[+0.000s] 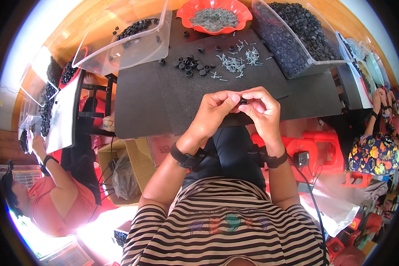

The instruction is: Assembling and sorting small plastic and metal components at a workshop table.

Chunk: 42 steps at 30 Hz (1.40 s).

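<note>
A small round black plastic cap (243, 101) is pinched at the fingertips, just above the table's near edge. My left hand (216, 111) closes on it with thumb and forefinger from one side. From the other side my right hand (264, 110) grips it, fingers curled. Whether a screw sits in the cap is hidden by the fingers. Beyond my hands lies a loose group of black caps (190, 64), some upturned. To their right, small silver screws (232, 63) are heaped, with a second cluster of screws (252, 56) beside them.
A red scalloped bowl (181, 13) of screws stands at the back. Clear bins flank it: the left bin (142, 56) has some black parts, the right bin (312, 67) many. Below the dark table (137, 106) is a cardboard box (142, 153). Co-workers sit at both sides.
</note>
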Each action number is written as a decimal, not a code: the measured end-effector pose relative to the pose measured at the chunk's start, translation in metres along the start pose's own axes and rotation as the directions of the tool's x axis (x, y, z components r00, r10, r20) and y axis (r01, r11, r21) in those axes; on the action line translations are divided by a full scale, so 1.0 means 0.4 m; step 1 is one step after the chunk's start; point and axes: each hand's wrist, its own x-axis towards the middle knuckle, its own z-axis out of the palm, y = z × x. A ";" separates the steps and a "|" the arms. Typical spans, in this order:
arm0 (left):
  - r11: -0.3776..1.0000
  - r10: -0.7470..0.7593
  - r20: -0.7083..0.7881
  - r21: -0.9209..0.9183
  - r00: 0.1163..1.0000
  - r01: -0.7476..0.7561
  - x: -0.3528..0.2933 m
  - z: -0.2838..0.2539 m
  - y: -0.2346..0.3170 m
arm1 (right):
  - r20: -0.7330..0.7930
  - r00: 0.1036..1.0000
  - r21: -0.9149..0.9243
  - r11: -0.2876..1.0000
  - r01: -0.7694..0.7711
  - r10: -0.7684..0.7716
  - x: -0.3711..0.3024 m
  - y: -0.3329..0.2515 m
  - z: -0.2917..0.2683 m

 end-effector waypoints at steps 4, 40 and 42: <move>1.000 -0.003 0.023 0.007 1.000 0.003 -0.001 -0.005 0.001 | -0.002 1.000 -0.036 0.999 0.011 -0.011 -0.002 0.008 -0.005; 0.995 -0.055 0.069 -0.076 0.996 0.060 0.001 -0.012 0.006 | 0.034 0.995 -0.024 0.996 0.089 -0.089 0.005 0.021 -0.005; 0.995 -0.053 0.083 -0.079 0.995 0.060 0.000 -0.017 0.003 | 0.028 0.996 -0.008 0.996 0.086 -0.086 0.005 0.027 -0.007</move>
